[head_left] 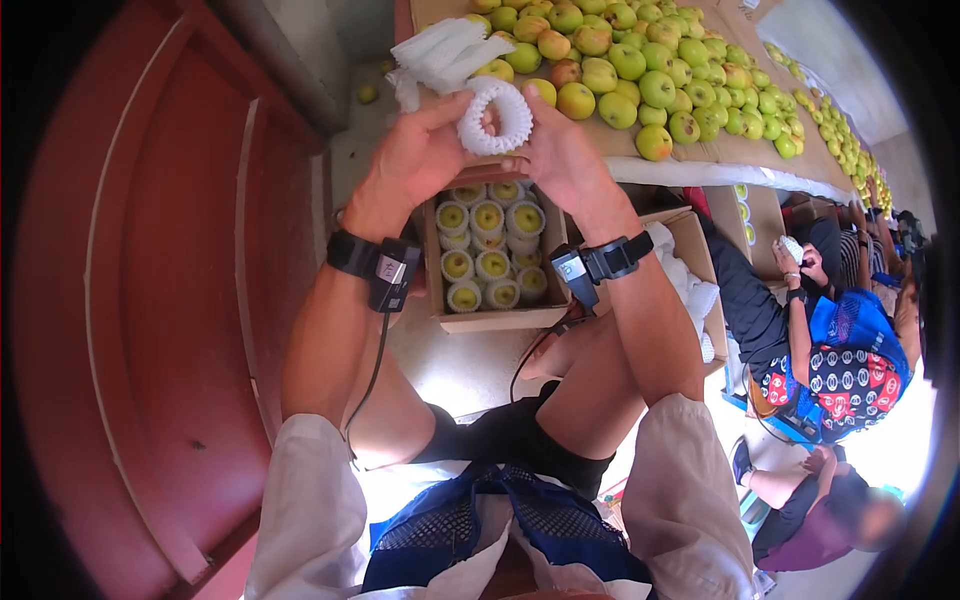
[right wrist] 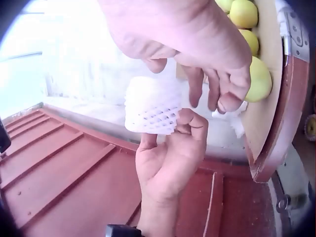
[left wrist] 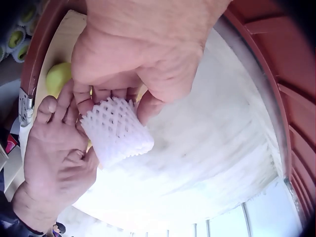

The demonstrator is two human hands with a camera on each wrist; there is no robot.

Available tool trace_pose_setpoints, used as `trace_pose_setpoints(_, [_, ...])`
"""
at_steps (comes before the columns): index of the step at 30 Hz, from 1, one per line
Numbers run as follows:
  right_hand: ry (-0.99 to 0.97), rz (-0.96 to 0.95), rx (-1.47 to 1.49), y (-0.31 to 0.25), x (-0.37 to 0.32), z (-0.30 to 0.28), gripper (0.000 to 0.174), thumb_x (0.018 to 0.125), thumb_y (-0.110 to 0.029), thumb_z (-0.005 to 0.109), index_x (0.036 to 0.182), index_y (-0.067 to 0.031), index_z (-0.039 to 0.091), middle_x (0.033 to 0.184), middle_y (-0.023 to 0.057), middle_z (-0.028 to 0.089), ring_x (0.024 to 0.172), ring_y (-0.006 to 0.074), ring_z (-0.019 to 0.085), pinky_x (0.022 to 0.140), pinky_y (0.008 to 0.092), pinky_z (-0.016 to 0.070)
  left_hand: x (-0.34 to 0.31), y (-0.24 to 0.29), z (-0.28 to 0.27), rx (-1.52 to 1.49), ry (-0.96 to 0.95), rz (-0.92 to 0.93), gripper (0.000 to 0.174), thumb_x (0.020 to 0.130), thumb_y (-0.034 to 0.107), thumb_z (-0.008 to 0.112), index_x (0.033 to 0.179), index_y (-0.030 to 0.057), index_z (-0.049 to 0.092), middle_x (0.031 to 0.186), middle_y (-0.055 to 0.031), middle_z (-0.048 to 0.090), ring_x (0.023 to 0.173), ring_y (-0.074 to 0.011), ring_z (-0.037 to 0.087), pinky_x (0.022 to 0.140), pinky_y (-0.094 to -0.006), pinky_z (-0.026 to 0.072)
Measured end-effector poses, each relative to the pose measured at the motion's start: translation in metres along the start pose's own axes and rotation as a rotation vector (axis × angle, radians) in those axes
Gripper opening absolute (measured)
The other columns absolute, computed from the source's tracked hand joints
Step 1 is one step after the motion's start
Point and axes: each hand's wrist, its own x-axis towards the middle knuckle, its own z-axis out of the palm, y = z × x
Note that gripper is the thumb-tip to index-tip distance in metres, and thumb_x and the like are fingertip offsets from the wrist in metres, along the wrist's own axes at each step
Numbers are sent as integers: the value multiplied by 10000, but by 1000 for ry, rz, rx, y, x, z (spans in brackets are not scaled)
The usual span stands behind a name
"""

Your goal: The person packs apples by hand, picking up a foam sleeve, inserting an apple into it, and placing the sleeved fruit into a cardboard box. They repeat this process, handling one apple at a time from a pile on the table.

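Observation:
My left hand (head_left: 425, 145) pinches a white foam fruit net (head_left: 478, 135) between thumb and fingers, raised just in front of the table edge. In the head view the net is a round ring, and fingers show through its hole. The left wrist view shows the side of its lattice sleeve (left wrist: 116, 131), with the left hand (left wrist: 143, 54) over it. My right hand (head_left: 568, 165) is beside the net, its fingers loosely extended. In the right wrist view the right hand's fingers (right wrist: 213, 89) hang near the net (right wrist: 150, 108), not curled round it.
Many green-yellow apples (head_left: 627, 62) cover the table, beside a pile of foam nets (head_left: 450, 52). Below my hands stands a cardboard box (head_left: 500, 322) of net-wrapped apples. Another box (head_left: 690, 235) holds white nets. A red door (head_left: 150, 300) is at left; people sit at right.

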Motion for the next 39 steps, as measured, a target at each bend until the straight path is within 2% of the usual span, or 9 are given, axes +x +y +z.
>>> trace_pose_setpoints(4, [-44,-23,15,-5,-7,-5,340,998,-386,614,1240,-147,596,1128,-10,644,959,109,563,741,278,415,-7,1,16,47,102,-6,333,1032,230,545,1257,-16,538,1019,-74,619,971,-194,589,945,-383,488])
trace_pose_setpoints(6, [-73,-45,32,-4,-6,-10,312,951,-366,691,1175,-158,629,1108,-35,648,966,96,550,729,270,385,-4,0,6,74,6,-20,327,1031,235,544,1244,-13,547,1005,-77,623,971,-195,596,941,-379,490])
trace_pose_setpoints(10, [-57,-98,120,-4,-8,-7,262,942,-289,703,1150,-144,637,1070,-32,653,939,92,555,686,259,384,-5,-4,1,116,-97,-14,312,1028,229,543,1224,-13,562,993,-84,630,974,-196,611,938,-370,490])
trace_pose_setpoints(12, [-85,-110,163,0,-6,-14,256,950,-280,688,1154,-134,635,1060,-24,654,924,94,559,666,256,386,-9,-8,3,130,-69,-67,313,1025,232,550,1217,-14,567,996,-85,636,977,-195,617,933,-365,490])
trace_pose_setpoints(20, [-117,134,63,11,-29,-47,180,979,-234,652,1099,-99,640,1003,-10,661,811,79,574,572,229,373,-18,-35,-23,263,-3,-245,298,1030,223,569,1226,0,585,1146,-76,657,1037,-160,641,939,-323,515])
trace_pose_setpoints(24, [-13,177,-2,16,-36,-57,185,967,-226,684,1088,-92,642,975,-25,657,768,37,564,526,205,350,-21,-42,-24,387,80,-333,265,1034,253,575,1184,37,603,1110,-45,669,1009,-120,644,889,-287,521])
trace_pose_setpoints(31, [28,80,-179,6,-13,-64,220,951,-249,713,1077,-87,634,862,-64,571,666,-3,457,485,172,282,-1,-39,-26,589,242,-201,232,1019,278,595,1115,68,622,1000,5,662,852,-59,596,710,-221,464])
trace_pose_setpoints(34, [60,7,-221,1,3,-63,211,949,-249,715,1060,-86,639,867,-64,572,659,2,456,485,173,280,13,-36,-22,601,354,-122,217,1006,278,614,1081,75,626,963,24,645,822,-51,569,645,-210,429])
trace_pose_setpoints(39, [197,-41,-250,4,20,-58,265,914,-265,747,1082,-74,672,927,-29,656,771,26,578,522,183,338,32,-26,-32,675,415,-30,197,998,262,630,1066,77,626,903,48,598,768,-38,506,574,-186,366])
